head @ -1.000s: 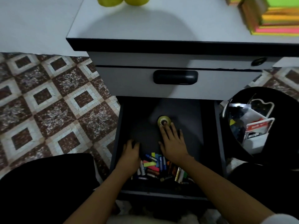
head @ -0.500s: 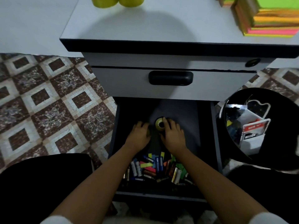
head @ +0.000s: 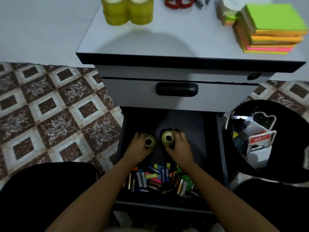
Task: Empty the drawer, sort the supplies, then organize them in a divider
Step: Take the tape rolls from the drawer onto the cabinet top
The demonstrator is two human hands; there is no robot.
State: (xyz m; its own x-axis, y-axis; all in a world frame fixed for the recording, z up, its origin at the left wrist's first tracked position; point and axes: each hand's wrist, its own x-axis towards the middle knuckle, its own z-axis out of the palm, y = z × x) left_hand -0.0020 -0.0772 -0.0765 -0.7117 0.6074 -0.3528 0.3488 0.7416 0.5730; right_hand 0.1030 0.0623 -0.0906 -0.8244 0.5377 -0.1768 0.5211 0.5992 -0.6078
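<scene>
Drawer (head: 184,121), the lower one of a grey cabinet, stands pulled out; its inside is dark grey and its back half is mostly bare. Over that bare part are two small tape rolls, side by side with a narrow gap between them. Each is yellowish-green, with a dark core hole turned toward the camera.

The left hand (head: 139,148) has its fingers curled round the left tape roll (head: 150,141). The right hand (head: 180,148) grips the right tape roll (head: 168,138), fingers over the top and thumb below. I cannot tell whether the rolls rest on the drawer floor or are lifted off it.

At the front of the drawer lies a loose heap of batteries (head: 141,179), mixed with bright paper flags (head: 153,176) in pink, yellow, green and orange.

The upper drawer (head: 133,96) is shut and has a black handle (head: 176,89). On the cabinet top (head: 167,44) stand two stacks of larger yellow tape (head: 127,10), red-handled scissors (head: 178,2) and a pile of neon sticky notes (head: 270,29). A black bin (head: 287,148) holding packaging sits just right of the drawer.
</scene>
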